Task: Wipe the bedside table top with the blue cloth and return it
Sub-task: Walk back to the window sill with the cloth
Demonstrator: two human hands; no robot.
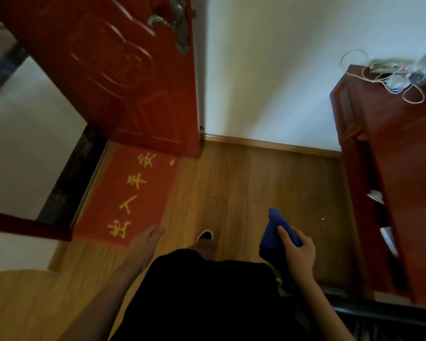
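My right hand (299,252) grips a folded blue cloth (276,230) low in the frame, above the wooden floor. My left hand (146,238) hangs empty by my side with the fingers loosely apart, over the edge of a red doormat. A red-brown wooden bedside table (389,134) stands at the right against the white wall, well ahead of the cloth. Its top carries a tangle of thin cables (391,77) and a pale blurred object at the frame's edge.
A red door (123,70) with a metal handle stands open at the upper left. The red doormat (133,193) with yellow characters lies at its foot. My shoe (205,235) is on the wooden floor (256,183). A dark object lies at the bottom right.
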